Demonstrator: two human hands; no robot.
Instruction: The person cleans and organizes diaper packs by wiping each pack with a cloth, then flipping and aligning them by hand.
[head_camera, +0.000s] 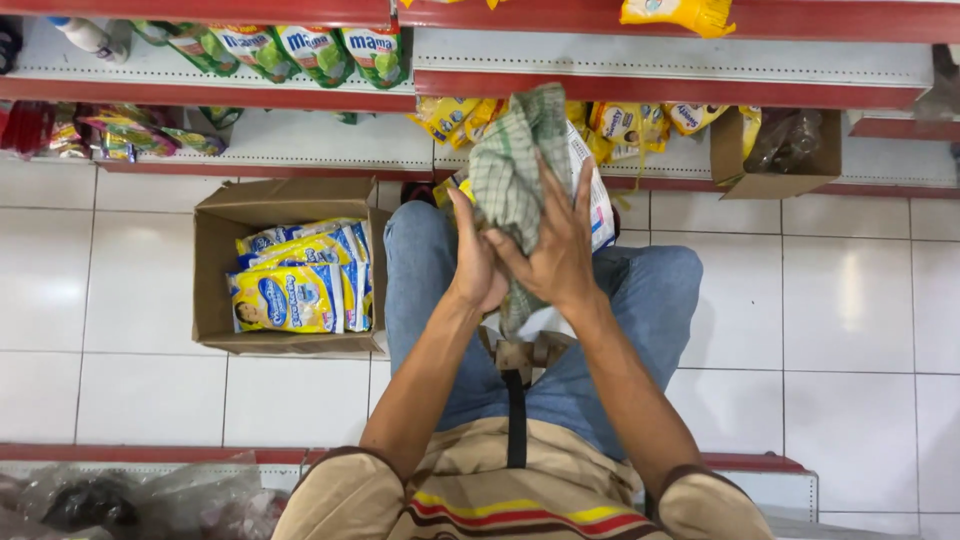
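Observation:
I am squatting on a tiled floor in front of low shop shelves. Both hands are raised over my knees around a green-and-white checked cloth (512, 165). My right hand (555, 255) lies spread over the cloth's front, fingers apart and pressing it. My left hand (478, 262) grips the cloth from the left side. Behind the cloth a white packet (598, 205) with printing shows partly; who holds it I cannot tell.
An open cardboard box (215, 260) of yellow-and-blue packets (290, 295) stands on the floor at my left knee. Red-edged shelves (660, 85) carry green and yellow pouches. A second cardboard box (775, 150) sits on the lower shelf at right. Plastic-wrapped goods (130, 500) lie near me, lower left.

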